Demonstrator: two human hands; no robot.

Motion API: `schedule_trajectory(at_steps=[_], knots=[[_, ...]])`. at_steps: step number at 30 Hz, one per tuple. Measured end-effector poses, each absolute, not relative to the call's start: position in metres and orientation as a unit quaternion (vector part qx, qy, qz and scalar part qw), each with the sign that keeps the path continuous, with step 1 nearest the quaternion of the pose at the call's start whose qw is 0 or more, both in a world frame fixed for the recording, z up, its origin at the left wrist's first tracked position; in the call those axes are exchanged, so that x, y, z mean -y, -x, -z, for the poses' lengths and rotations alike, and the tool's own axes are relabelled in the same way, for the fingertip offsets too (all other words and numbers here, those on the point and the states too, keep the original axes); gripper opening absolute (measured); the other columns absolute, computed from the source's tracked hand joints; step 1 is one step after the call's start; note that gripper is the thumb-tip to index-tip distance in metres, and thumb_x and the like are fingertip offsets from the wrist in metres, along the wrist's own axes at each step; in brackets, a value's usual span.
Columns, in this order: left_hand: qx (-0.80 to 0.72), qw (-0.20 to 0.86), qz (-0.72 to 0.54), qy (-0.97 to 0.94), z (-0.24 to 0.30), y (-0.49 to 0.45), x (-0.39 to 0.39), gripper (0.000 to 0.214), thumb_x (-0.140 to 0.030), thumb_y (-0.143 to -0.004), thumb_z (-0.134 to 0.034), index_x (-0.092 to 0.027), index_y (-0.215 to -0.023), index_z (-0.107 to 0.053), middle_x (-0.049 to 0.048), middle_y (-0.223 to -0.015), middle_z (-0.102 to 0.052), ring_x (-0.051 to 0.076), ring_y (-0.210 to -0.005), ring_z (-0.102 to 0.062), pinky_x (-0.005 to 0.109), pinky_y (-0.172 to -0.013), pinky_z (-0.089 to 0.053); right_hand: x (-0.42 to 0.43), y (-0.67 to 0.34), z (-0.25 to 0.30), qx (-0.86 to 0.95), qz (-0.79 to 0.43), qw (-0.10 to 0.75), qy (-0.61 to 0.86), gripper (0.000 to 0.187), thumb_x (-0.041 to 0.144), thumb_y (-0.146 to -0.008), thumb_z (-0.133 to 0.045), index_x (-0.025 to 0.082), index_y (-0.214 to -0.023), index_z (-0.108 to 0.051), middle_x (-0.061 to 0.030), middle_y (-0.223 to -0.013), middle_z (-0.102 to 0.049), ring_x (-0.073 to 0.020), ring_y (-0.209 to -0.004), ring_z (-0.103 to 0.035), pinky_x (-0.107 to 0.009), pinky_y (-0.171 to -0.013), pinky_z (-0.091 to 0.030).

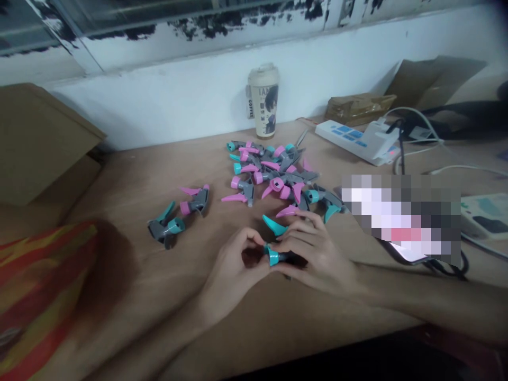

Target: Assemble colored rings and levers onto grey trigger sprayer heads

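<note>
Both my hands meet over the wooden table (135,174), closed on one grey spray-trigger head with a teal nozzle and teal lever (275,255). My left hand (234,264) pinches its nozzle end from the left. My right hand (317,254) wraps over its body from the right, hiding most of it; the teal lever sticks up above the fingers. Just behind my hands lies a pile of grey trigger heads with pink or teal parts (273,172). Two finished-looking heads lie apart at left, one teal (165,226), one pink (195,200).
A lidded coffee cup (263,100) stands by the white wall. A white power strip (359,138) with cables lies at right, next to a phone on a cable (405,253). Cardboard boxes (35,143) stand at far left; a red-orange patterned cloth (39,286) is near left.
</note>
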State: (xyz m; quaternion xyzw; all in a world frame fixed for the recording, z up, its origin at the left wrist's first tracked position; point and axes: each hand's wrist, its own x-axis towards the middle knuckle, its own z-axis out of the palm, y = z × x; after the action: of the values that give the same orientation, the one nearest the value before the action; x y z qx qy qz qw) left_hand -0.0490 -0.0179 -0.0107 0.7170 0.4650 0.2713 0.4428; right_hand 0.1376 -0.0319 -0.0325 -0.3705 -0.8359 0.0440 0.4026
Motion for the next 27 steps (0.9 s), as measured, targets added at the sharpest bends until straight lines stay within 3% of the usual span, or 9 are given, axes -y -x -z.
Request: schedule_trajectory(at_steps=[4,13,16,27], knots=[[-0.509,0.288,-0.229,-0.778,0.005,0.048,0.022,0.003,-0.020,-0.075,-0.059,-0.020,-0.078,-0.059,-0.0002,-0.083,-0.058,0.014,-0.073,-0.055,0.024,-0.061,-0.043,0.033,-0.137,0.034,0.830,-0.040,0.389,0.397,0.010,0.027,-0.079,-0.065,0.020,-0.085,-0.062,0.0004,-0.077,-0.067,-0.0187,-0.082,-0.058,-0.044,-0.098,-0.032],[-0.498,0.193,-0.238,-0.811,0.006,0.043,0.029,0.014,-0.017,-0.078,-0.055,-0.021,-0.071,-0.066,0.0004,-0.073,-0.057,0.014,-0.071,-0.055,0.023,-0.059,-0.043,0.041,-0.131,0.028,0.831,-0.031,0.326,0.450,0.019,0.028,-0.082,-0.059,0.018,-0.098,-0.062,-0.0046,-0.090,-0.067,-0.0240,-0.095,-0.055,-0.048,-0.102,-0.025],[-0.503,0.177,-0.248,-0.809,0.009,0.041,0.027,0.014,-0.015,-0.077,-0.054,-0.019,-0.069,-0.065,-0.0001,-0.072,-0.056,0.012,-0.066,-0.054,0.023,-0.060,-0.043,0.040,-0.133,0.025,0.835,-0.026,0.310,0.454,0.022,0.028,-0.083,-0.057,0.018,-0.102,-0.062,-0.0045,-0.092,-0.066,-0.0244,-0.096,-0.054,-0.048,-0.103,-0.024],[-0.509,0.191,-0.257,-0.799,0.010,0.044,0.022,0.012,-0.012,-0.075,-0.054,-0.019,-0.068,-0.060,-0.0016,-0.071,-0.052,0.010,-0.061,-0.051,0.022,-0.057,-0.040,0.042,-0.134,0.026,0.818,-0.021,0.331,0.469,0.014,0.027,-0.077,-0.062,0.017,-0.086,-0.065,-0.0069,-0.086,-0.068,-0.0271,-0.096,-0.055,-0.045,-0.094,-0.036]])
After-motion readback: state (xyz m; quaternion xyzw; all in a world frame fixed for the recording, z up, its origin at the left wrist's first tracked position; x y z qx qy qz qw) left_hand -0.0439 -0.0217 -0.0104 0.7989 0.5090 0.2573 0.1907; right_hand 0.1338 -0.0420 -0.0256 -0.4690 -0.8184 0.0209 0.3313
